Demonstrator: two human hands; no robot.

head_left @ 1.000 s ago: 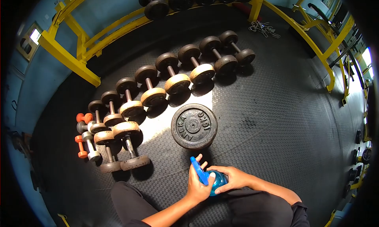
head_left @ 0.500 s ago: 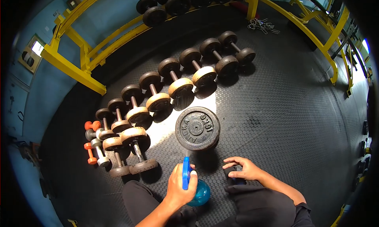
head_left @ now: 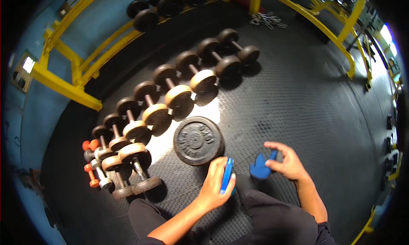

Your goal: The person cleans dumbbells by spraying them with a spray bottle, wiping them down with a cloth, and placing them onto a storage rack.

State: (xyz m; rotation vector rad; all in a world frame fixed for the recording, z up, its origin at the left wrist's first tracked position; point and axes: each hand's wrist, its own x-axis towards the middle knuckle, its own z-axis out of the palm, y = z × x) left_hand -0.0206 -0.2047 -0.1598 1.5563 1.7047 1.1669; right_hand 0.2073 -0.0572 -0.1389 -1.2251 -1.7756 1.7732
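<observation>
My left hand (head_left: 215,183) is wrapped round a spray bottle (head_left: 226,176) with a blue trigger head. Most of its teal body is hidden behind that hand. Between the thumb and fingers of my right hand (head_left: 290,163) hangs a blue cloth (head_left: 259,168), slightly blurred. Just beyond my left hand, a big black dumbbell (head_left: 197,140) stands on end, its round face upward with raised lettering. The cloth is to the right of this dumbbell and apart from it.
Rusty dumbbells (head_left: 177,96) lie in a slanting row across the black rubber floor (head_left: 294,104). Small orange dumbbells (head_left: 91,176) are at the far left. A yellow rack (head_left: 68,89) holds more dumbbells at the back. Metal clips (head_left: 268,20) lie near a rack post.
My right hand has lifted off my knee and now holds the blue cloth out in view. The spray bottle has moved right and tilted. The view has shifted, so the dumbbells appear further left.
</observation>
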